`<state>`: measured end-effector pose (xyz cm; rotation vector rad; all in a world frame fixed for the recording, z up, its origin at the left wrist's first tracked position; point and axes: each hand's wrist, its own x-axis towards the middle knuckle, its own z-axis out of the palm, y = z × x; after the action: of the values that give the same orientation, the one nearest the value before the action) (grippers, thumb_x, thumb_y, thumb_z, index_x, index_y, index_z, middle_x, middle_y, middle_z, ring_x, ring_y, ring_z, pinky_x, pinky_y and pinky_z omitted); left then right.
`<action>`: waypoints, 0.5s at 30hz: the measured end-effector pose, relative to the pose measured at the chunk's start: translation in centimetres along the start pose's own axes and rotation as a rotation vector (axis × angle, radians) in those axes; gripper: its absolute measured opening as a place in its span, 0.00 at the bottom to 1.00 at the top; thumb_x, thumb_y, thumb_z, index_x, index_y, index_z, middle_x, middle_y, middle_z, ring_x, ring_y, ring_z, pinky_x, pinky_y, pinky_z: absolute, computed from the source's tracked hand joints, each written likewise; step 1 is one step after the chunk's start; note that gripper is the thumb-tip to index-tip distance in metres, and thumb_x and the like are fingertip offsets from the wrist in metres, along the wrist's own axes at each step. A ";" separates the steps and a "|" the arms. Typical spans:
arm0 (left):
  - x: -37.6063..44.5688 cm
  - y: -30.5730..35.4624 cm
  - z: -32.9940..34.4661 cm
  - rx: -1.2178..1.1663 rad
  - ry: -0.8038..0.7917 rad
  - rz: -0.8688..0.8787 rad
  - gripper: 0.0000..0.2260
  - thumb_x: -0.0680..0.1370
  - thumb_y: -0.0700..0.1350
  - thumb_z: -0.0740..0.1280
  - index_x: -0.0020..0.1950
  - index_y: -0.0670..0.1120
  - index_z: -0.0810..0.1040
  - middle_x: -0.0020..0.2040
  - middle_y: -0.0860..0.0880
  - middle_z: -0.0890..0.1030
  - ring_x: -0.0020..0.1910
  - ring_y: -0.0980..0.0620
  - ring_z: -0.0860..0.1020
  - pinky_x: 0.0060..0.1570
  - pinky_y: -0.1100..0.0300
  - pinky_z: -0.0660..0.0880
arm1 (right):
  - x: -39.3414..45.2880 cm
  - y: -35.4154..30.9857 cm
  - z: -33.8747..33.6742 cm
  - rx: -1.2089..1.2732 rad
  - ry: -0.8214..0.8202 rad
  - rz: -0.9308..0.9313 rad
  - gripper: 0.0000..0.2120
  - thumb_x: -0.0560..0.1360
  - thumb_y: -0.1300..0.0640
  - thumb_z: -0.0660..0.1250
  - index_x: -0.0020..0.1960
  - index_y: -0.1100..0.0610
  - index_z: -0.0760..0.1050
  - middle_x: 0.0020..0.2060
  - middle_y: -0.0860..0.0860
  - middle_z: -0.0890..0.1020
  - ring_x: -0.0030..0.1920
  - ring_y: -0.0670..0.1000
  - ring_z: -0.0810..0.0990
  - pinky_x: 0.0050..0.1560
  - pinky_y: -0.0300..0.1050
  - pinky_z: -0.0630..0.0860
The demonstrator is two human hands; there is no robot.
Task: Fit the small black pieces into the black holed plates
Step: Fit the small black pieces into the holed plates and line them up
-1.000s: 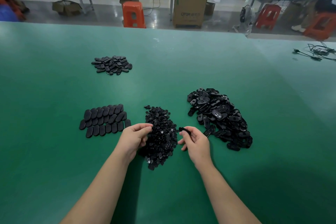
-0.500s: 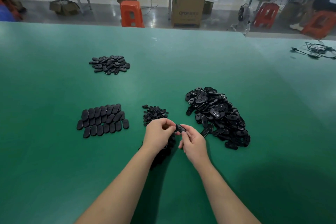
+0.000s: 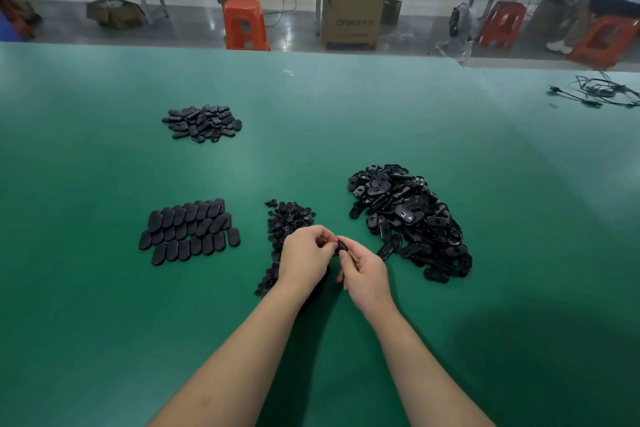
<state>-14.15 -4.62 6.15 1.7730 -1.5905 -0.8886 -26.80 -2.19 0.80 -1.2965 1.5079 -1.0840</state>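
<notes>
My right hand (image 3: 363,274) pinches a black oval holed plate (image 3: 342,246) between thumb and fingers. My left hand (image 3: 304,255) meets it from the left, fingertips curled against the plate; whatever it holds is hidden behind the fingers. Both hands hover over the pile of small black pieces (image 3: 285,218), which my left hand partly covers. A big heap of loose holed plates (image 3: 408,218) lies to the right. Neat rows of plates lying face down (image 3: 188,230) sit to the left.
A smaller loose pile of black plates (image 3: 202,123) lies farther back on the green table (image 3: 104,322). Black cables (image 3: 602,94) lie at the far right. Beyond the table edge stand orange stools (image 3: 244,24) and a cardboard box (image 3: 353,10).
My left hand left the pile of small pieces and moved right to meet my right hand. Both hands now close together on the plate.
</notes>
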 end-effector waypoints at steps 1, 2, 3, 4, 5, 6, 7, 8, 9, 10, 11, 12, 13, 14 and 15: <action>0.0 0.1 0.0 0.011 0.007 -0.007 0.05 0.75 0.43 0.72 0.41 0.52 0.82 0.36 0.56 0.83 0.38 0.57 0.80 0.40 0.61 0.76 | 0.0 0.0 0.0 0.009 0.002 0.001 0.15 0.83 0.61 0.62 0.66 0.49 0.79 0.26 0.46 0.80 0.26 0.44 0.75 0.33 0.38 0.73; 0.1 0.2 0.0 0.030 0.016 -0.012 0.04 0.74 0.44 0.72 0.41 0.52 0.82 0.37 0.55 0.83 0.39 0.56 0.80 0.41 0.60 0.77 | 0.0 0.0 -0.1 0.024 0.005 0.004 0.15 0.83 0.61 0.62 0.65 0.48 0.79 0.26 0.47 0.80 0.26 0.45 0.75 0.33 0.39 0.73; 0.1 0.3 0.0 0.051 0.026 -0.018 0.03 0.74 0.45 0.73 0.41 0.52 0.81 0.37 0.55 0.82 0.39 0.55 0.80 0.42 0.59 0.77 | -0.1 0.0 -0.1 0.041 0.008 0.009 0.15 0.83 0.61 0.62 0.64 0.47 0.79 0.27 0.48 0.80 0.26 0.46 0.74 0.33 0.40 0.74; 0.2 0.4 -0.1 0.061 0.035 -0.024 0.03 0.73 0.46 0.74 0.41 0.51 0.81 0.37 0.55 0.82 0.40 0.54 0.79 0.43 0.58 0.77 | -0.1 0.0 -0.2 0.059 0.009 0.011 0.15 0.83 0.61 0.62 0.63 0.46 0.79 0.26 0.49 0.80 0.26 0.47 0.74 0.33 0.40 0.74; 0.3 0.4 -0.1 0.058 0.037 -0.029 0.05 0.72 0.46 0.75 0.42 0.51 0.80 0.38 0.55 0.81 0.41 0.54 0.79 0.43 0.57 0.77 | -0.1 -0.1 -0.3 0.077 0.008 0.011 0.14 0.83 0.62 0.62 0.61 0.46 0.79 0.26 0.49 0.80 0.26 0.47 0.74 0.33 0.39 0.74; 0.4 0.4 -0.3 0.048 0.029 -0.034 0.06 0.71 0.47 0.76 0.44 0.50 0.80 0.40 0.55 0.81 0.42 0.54 0.79 0.44 0.57 0.76 | 0.0 -0.1 -0.3 0.097 0.008 0.011 0.14 0.83 0.62 0.61 0.60 0.46 0.79 0.26 0.49 0.79 0.26 0.47 0.73 0.32 0.39 0.73; 0.5 0.4 -0.5 0.036 0.010 -0.040 0.08 0.71 0.47 0.77 0.46 0.50 0.80 0.41 0.54 0.82 0.42 0.54 0.80 0.45 0.58 0.76 | 0.0 -0.2 -0.3 0.116 0.009 0.009 0.14 0.83 0.63 0.61 0.59 0.46 0.80 0.25 0.49 0.79 0.25 0.47 0.73 0.32 0.38 0.73; 0.7 0.3 -0.7 0.027 -0.016 -0.046 0.09 0.71 0.47 0.78 0.47 0.50 0.81 0.42 0.54 0.83 0.43 0.54 0.81 0.46 0.58 0.77 | 0.0 -0.3 -0.3 0.129 0.009 0.006 0.15 0.83 0.63 0.61 0.57 0.46 0.80 0.26 0.49 0.79 0.25 0.47 0.73 0.31 0.38 0.72; 0.8 0.3 -0.9 0.025 -0.042 -0.048 0.09 0.70 0.47 0.78 0.47 0.49 0.82 0.41 0.54 0.84 0.42 0.54 0.81 0.46 0.58 0.77 | -0.1 -0.4 -0.3 0.139 0.010 0.001 0.15 0.83 0.64 0.61 0.55 0.46 0.80 0.27 0.49 0.79 0.26 0.47 0.73 0.31 0.39 0.72; 0.9 0.2 -1.0 0.026 -0.067 -0.046 0.08 0.70 0.48 0.78 0.45 0.49 0.83 0.39 0.53 0.84 0.42 0.53 0.82 0.46 0.58 0.78 | -0.1 -0.5 -0.3 0.149 0.010 -0.003 0.14 0.83 0.64 0.61 0.54 0.47 0.81 0.28 0.49 0.80 0.26 0.48 0.73 0.31 0.39 0.72; 0.9 0.2 -1.1 0.021 -0.090 -0.047 0.07 0.69 0.48 0.79 0.43 0.48 0.84 0.38 0.52 0.85 0.42 0.52 0.82 0.45 0.58 0.78 | -0.1 -0.5 -0.2 0.160 0.011 -0.006 0.13 0.83 0.64 0.62 0.53 0.49 0.81 0.29 0.50 0.80 0.27 0.48 0.74 0.31 0.40 0.72; 0.8 0.1 -1.2 0.004 -0.109 -0.050 0.07 0.69 0.48 0.79 0.41 0.48 0.84 0.38 0.52 0.85 0.41 0.52 0.83 0.45 0.58 0.78 | -0.1 -0.5 -0.2 0.167 0.012 -0.006 0.11 0.83 0.63 0.62 0.53 0.51 0.81 0.30 0.50 0.80 0.28 0.48 0.74 0.31 0.41 0.72; 0.7 0.1 -1.1 -0.019 -0.121 -0.055 0.06 0.69 0.47 0.79 0.40 0.48 0.84 0.37 0.51 0.85 0.41 0.52 0.83 0.44 0.58 0.78 | -0.2 -0.5 -0.2 0.169 0.015 -0.005 0.10 0.83 0.63 0.62 0.53 0.52 0.81 0.30 0.50 0.80 0.29 0.48 0.74 0.31 0.41 0.72; 0.6 0.1 -1.1 -0.039 -0.124 -0.059 0.05 0.70 0.47 0.78 0.39 0.49 0.84 0.37 0.52 0.85 0.41 0.52 0.82 0.43 0.59 0.77 | -0.2 -0.5 -0.3 0.169 0.018 -0.003 0.09 0.83 0.63 0.62 0.53 0.53 0.80 0.30 0.50 0.79 0.29 0.48 0.74 0.31 0.42 0.72; 0.6 0.1 -1.0 -0.049 -0.122 -0.063 0.04 0.71 0.46 0.78 0.38 0.50 0.84 0.37 0.52 0.85 0.40 0.53 0.82 0.41 0.60 0.76 | -0.2 -0.5 -0.2 0.169 0.023 -0.001 0.09 0.83 0.62 0.62 0.53 0.53 0.80 0.31 0.50 0.79 0.30 0.48 0.74 0.31 0.42 0.72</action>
<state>-13.38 -5.20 6.77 1.7730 -1.5811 -1.0746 -26.88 -1.99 1.38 -1.1718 1.3999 -1.2040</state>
